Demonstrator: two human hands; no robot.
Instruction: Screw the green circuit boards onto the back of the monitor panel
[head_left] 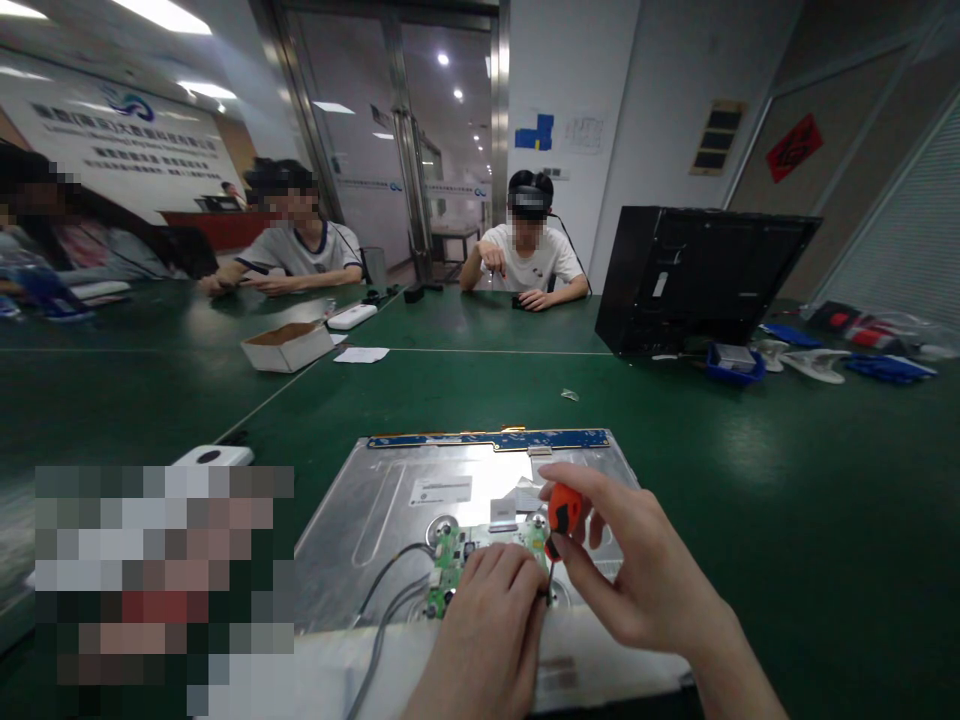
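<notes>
An orange-and-black screwdriver (564, 508) is held in my right hand (637, 565), its handle between thumb and fingers. The shaft points down at the right edge of a small green circuit board (450, 555). My left hand (491, 620) lies over that board, fingers bent and close together beside the screwdriver tip; what they grip, if anything, is hidden. Under both hands lies a silver display panel (375, 500), with a narrow blue circuit strip (442, 440) along its far edge. Grey and black cables (384, 620) run from the board's left side towards me.
Beyond the panel on the green table (465, 385) stand an open white box (289, 350) and, right, a black monitor housing (705, 280). A blue tray (735, 365) sits before it. People sit across the table (536, 260) and at left (304, 245). A blurred patch covers the lower left.
</notes>
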